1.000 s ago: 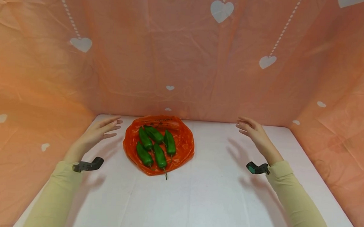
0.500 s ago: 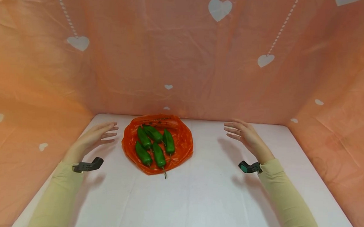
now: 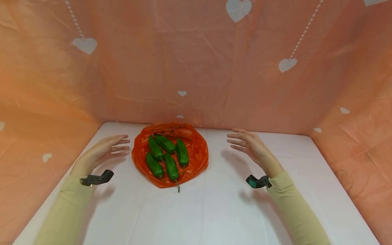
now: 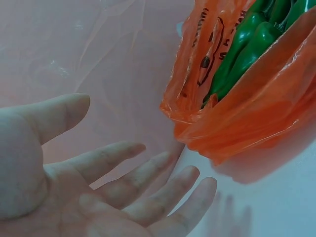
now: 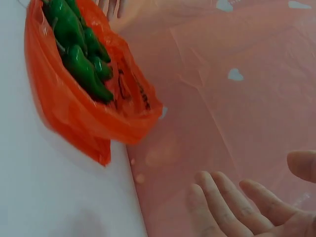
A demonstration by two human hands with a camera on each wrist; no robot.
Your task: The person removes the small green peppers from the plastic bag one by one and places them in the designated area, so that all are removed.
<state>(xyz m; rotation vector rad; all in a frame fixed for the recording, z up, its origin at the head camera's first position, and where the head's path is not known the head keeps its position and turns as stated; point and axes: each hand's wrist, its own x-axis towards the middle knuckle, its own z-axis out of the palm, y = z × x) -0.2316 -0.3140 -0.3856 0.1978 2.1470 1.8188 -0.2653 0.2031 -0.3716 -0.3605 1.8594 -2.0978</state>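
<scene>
An orange-red plastic bag (image 3: 199, 151) lies opened out on the white table, with dark print on its inner back side. Several green peppers (image 3: 171, 167) rest in it, and one stem pokes over the front rim. To the bag's left, my left hand (image 3: 101, 150) hovers over the table, fingers extended and apart from the bag; the left wrist view shows its palm (image 4: 74, 202) with nothing in it. My right hand (image 3: 251, 148) hangs in the air right of the bag, with a wider gap. Its fingers (image 5: 227, 202) are spread and hold nothing.
The white table (image 3: 186, 219) is bounded at the back and both sides by peach cloth (image 3: 197, 72) printed with white hearts. A dark camera mount sits on each wrist, the left mount (image 3: 98, 178) and the right mount (image 3: 258, 181).
My right hand has moved left, closer to the bag. My left hand has shifted only slightly. The bag and the peppers lie where they were.
</scene>
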